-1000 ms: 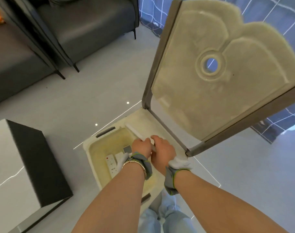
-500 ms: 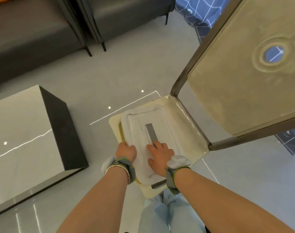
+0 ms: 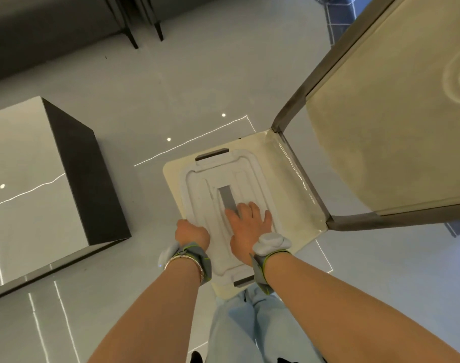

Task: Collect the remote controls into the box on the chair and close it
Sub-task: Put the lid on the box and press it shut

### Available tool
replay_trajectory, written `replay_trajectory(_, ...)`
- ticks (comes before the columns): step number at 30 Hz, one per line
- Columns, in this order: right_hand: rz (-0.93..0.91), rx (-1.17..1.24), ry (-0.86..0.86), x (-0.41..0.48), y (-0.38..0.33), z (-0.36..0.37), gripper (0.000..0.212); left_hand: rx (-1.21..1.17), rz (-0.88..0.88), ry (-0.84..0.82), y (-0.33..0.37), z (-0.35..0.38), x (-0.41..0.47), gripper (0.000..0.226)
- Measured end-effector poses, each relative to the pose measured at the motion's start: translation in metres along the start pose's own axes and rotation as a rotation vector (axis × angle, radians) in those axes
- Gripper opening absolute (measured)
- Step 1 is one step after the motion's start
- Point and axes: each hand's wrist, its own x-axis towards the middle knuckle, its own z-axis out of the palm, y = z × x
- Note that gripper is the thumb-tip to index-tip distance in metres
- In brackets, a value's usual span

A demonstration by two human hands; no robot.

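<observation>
A white plastic box stands on the cream seat of a chair [image 3: 297, 179], and its white lid [image 3: 210, 179] with a grey centre handle [image 3: 226, 196] covers it fully. Grey latches sit at the far end [image 3: 212, 154] and the near end [image 3: 243, 280]. My right hand [image 3: 246, 226] lies flat on the lid, fingers spread over the near end of the grey handle. My left hand [image 3: 191, 230] curls over the lid's left near edge. No remote control is visible; the box's inside is hidden.
The chair's tall cream backrest [image 3: 386, 113] rises at the right. A low table [image 3: 27, 184] with a glossy top and dark side stands to the left. Dark sofas [image 3: 53, 30] line the far side. Grey tiled floor surrounds the chair.
One second ago the box stood open with remotes visible inside and both hands held the lid at its right. The lid now lies flat over the box, both hands on it.
</observation>
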Motion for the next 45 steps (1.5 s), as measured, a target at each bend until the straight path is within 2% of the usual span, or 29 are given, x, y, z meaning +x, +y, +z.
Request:
replay_trajectory(2, -0.011, -0.031, 0.015, 0.004, 0.007, 0.001, 0.08, 0.005, -0.02, -0.005, 0.005, 0.004, 0.0, 0.04)
replay_trajectory(5, -0.089, -0.113, 0.021, 0.014, 0.015, -0.01, 0.083, -0.002, -0.019, -0.006, 0.013, 0.002, 0.0, 0.045)
replay_trajectory(8, -0.073, -0.15, -0.09, 0.026, 0.019, -0.026, 0.094, -0.076, 0.039, 0.003, 0.026, -0.006, 0.009, 0.069)
replay_trajectory(11, -0.028, -0.149, -0.204, 0.035, 0.02, -0.032, 0.102, -0.128, 0.194, 0.045, 0.053, -0.019, 0.028, 0.086)
replay_trajectory(14, -0.025, -0.111, -0.197, 0.038, 0.018, -0.026, 0.107, 0.189, 0.472, 0.065, 0.085, -0.025, 0.043, 0.089)
replay_trajectory(16, -0.019, -0.178, -0.224, 0.04, 0.017, -0.023, 0.112, 0.402, 0.604, 0.008, 0.103, -0.019, 0.053, 0.089)
replay_trajectory(19, 0.005, -0.227, -0.288, 0.043, 0.018, -0.023, 0.122, 0.635, 0.659, -0.073, 0.12, -0.006, 0.067, 0.073)
replay_trajectory(22, 0.007, -0.227, -0.298, 0.044, 0.017, -0.023, 0.121, 0.721, 0.67, -0.107, 0.127, -0.004, 0.079, 0.064)
replay_trajectory(24, 0.018, -0.222, -0.308, 0.044, 0.016, -0.023, 0.124, 0.758, 0.684, -0.053, 0.128, -0.003, 0.082, 0.064)
replay_trajectory(28, 0.025, -0.268, -0.299, 0.042, 0.016, -0.023, 0.121, 0.708, 0.748, 0.174, 0.12, 0.008, 0.075, 0.062)
replay_trajectory(32, 0.02, -0.43, -0.238, 0.039, 0.012, -0.021, 0.106, 0.631, 0.853, 0.246, 0.102, 0.011, 0.071, 0.053)
replay_trajectory(33, 0.019, -0.434, -0.229, 0.039, 0.012, -0.021, 0.102, 0.627, 0.853, 0.244, 0.1, 0.011, 0.069, 0.051)
replay_trajectory(36, 0.087, -0.149, -0.2, 0.035, 0.009, -0.024, 0.094, 0.666, 0.869, 0.226, 0.091, 0.008, 0.057, 0.049)
replay_trajectory(39, 0.054, -0.339, -0.216, 0.025, 0.003, -0.033, 0.107, 0.629, 0.88, 0.145, 0.065, -0.004, 0.032, 0.058)
replay_trajectory(41, 0.037, -0.344, -0.178, 0.011, 0.004, -0.039, 0.117, 0.661, 0.895, 0.12, 0.039, -0.013, 0.009, 0.058)
replay_trajectory(45, 0.08, -0.263, -0.125, -0.019, 0.022, -0.031, 0.106, 0.682, 0.814, 0.025, -0.007, -0.011, -0.023, 0.054)
